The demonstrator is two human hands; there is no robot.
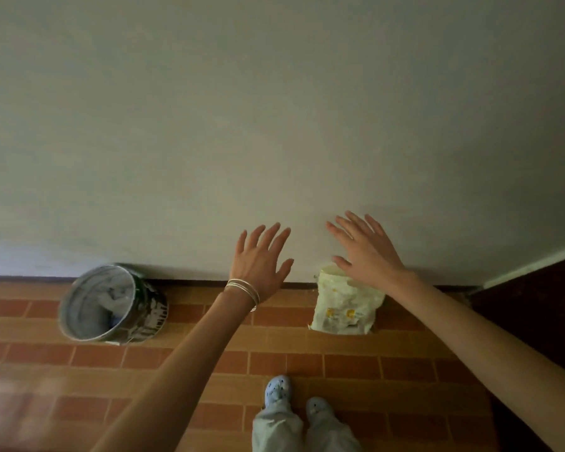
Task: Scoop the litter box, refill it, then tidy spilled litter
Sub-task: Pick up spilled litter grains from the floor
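Your 2 hands are stretched out before you, each with fingers straight and spread, holding nothing. Your left hand (261,262) carries thin bracelets (243,290) at the wrist. Directly under your right hand (366,249), partly covered by it, a crumpled pale bag (346,305) stands on the brick-patterned floor (307,347) against the wall (274,109). Well to the left of your left hand is a paint-stained bucket (111,305). I cannot tell if your hands touch the wall.
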